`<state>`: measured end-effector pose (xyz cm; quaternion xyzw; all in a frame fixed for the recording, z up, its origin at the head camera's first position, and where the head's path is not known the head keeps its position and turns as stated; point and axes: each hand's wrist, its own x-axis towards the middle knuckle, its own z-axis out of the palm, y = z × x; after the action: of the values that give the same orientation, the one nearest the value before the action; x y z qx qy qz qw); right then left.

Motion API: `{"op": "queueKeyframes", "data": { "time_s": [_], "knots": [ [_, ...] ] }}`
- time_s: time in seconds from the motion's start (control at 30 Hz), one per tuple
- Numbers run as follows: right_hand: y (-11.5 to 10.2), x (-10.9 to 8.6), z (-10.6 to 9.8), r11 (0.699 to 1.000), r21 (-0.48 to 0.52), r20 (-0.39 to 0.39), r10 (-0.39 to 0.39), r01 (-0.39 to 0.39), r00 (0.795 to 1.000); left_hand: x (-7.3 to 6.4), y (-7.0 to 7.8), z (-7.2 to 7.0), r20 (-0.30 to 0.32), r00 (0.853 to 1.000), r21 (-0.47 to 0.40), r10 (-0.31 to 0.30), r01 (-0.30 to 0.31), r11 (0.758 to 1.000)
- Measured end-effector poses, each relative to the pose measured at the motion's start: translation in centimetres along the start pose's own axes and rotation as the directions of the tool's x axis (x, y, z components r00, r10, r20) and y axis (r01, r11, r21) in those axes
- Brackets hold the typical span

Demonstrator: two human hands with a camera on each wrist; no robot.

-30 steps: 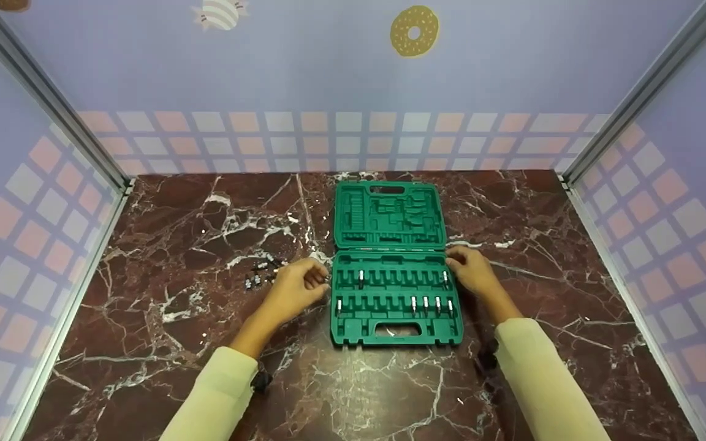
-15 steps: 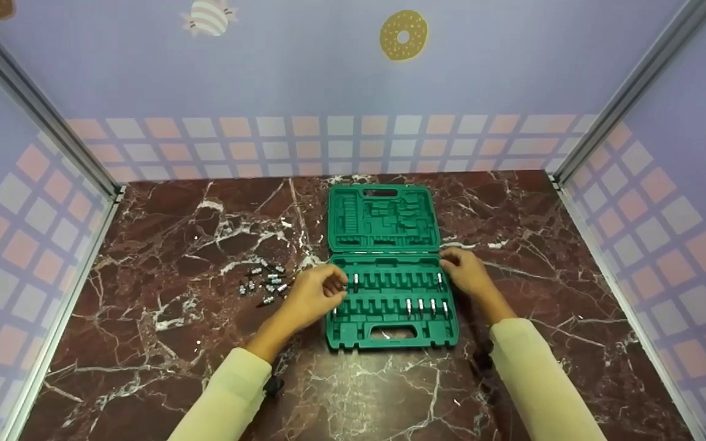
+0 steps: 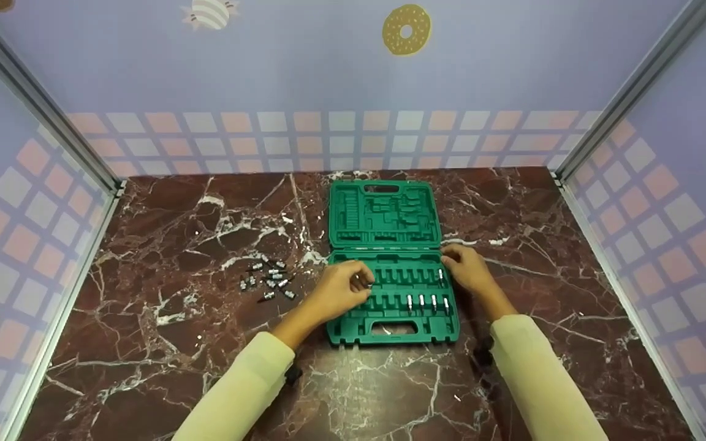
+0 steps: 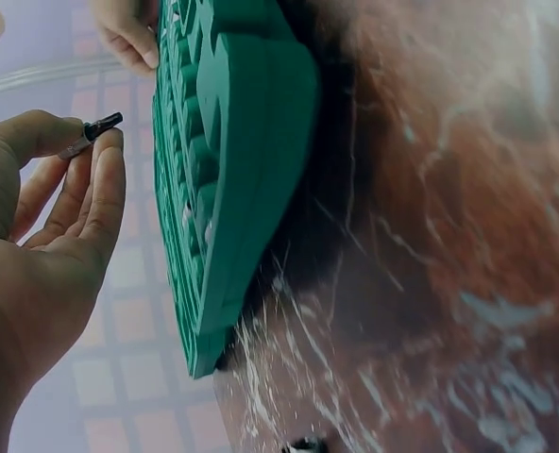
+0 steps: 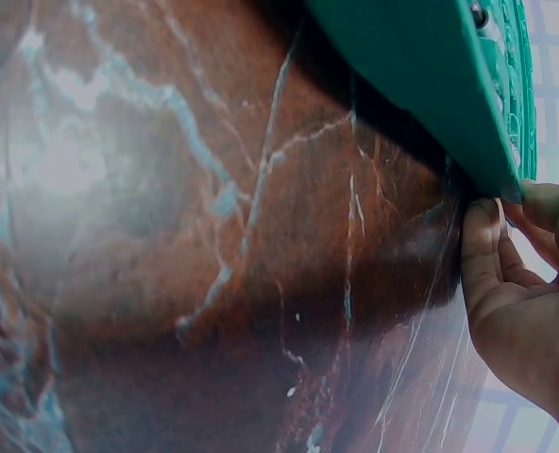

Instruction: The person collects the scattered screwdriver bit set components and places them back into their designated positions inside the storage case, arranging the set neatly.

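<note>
Mid-frame, a green case (image 3: pixel 385 214) lies open. The left hand (image 3: pixel 342 286) is over its lower half, the right hand (image 3: pixel 468 269) at its right edge; loose metal bits (image 3: pixel 276 276) lie left of centre.

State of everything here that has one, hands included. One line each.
Green case: open, lid laid back.
Left hand: above the case, pinching a bit.
Held bit: out of its slot, dark end pointing out from the hand.
Right hand: gripping the case's right edge.
Seated bits: in slots, five visible.
Loose bits: lying scattered on the marbled table.
</note>
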<state>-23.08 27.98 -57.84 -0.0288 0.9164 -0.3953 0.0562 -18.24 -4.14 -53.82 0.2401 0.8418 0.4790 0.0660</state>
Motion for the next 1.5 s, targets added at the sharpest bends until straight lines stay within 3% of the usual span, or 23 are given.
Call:
{"op": "queueKeyframes", "data": {
  "time_s": [0.27, 0.5, 0.8, 1.07, 1.27, 1.5],
  "knots": [
    [0.0, 0.4, 0.1, 1.0, 0.011, 0.004, -0.002, 0.002, 1.0, 1.0, 0.6, 0.9, 0.074, 0.997, -0.005, -0.029, 0.03, 1.0],
    [0.0, 0.3, 0.0, 1.0, 0.009, -0.004, -0.001, 0.001, 1.0, 2.1, 1.4, 1.9, 0.164, 0.983, 0.001, -0.08, 0.081, 0.997],
    [-0.1, 0.3, 0.1, 1.0, 0.01, -0.003, -0.011, 0.011, 1.0, 2.9, 1.7, 3.2, 0.213, 0.972, 0.058, -0.095, 0.085, 0.995],
    [-0.3, 0.0, 0.0, 0.999, 0.027, 0.029, 0.03, -0.031, 0.999, 3.3, 2.1, 3.9, 0.209, 0.976, 0.127, -0.065, 0.039, 0.991],
    [-0.2, 0.0, 0.1, 0.999, 0.03, 0.013, 0.028, -0.029, 1.0, 3.6, 2.1, 4.5, 0.187, 0.978, 0.218, -0.088, 0.046, 0.975],
    [-0.2, 0.0, 0.1, 0.999, 0.016, -0.002, 0.032, -0.032, 0.999, 3.9, 2.2, 4.9, 0.18, 0.977, 0.257, -0.11, 0.061, 0.965]
  ]
}}
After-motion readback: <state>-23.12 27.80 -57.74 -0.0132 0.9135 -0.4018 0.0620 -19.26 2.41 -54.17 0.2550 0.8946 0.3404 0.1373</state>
